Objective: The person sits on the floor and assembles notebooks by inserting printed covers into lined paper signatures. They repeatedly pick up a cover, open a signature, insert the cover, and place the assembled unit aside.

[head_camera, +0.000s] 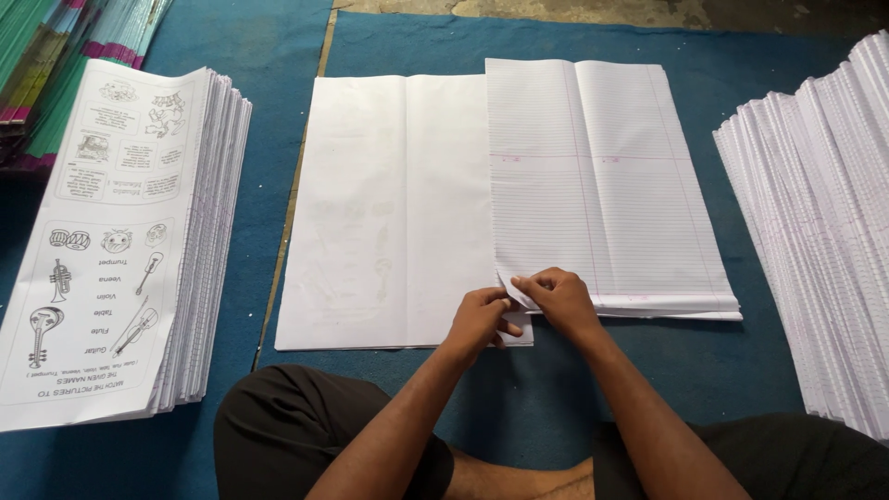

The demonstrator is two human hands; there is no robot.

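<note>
Two sheets lie on the blue mat [556,389]: a blank white cover sheet [370,213] and, overlapping its right half, a ruled paper stack [602,185]. Left hand [482,319] and right hand [558,298] pinch the stack's lifted near-left corner.

Ruled sheets [602,185]: thin matt paper. Blank sheet [389,213]: matt paper, print faintly showing through. Printed stack [102,241]: matt paper. Mat [741,74]: blue, probably coarse cloth.
</note>
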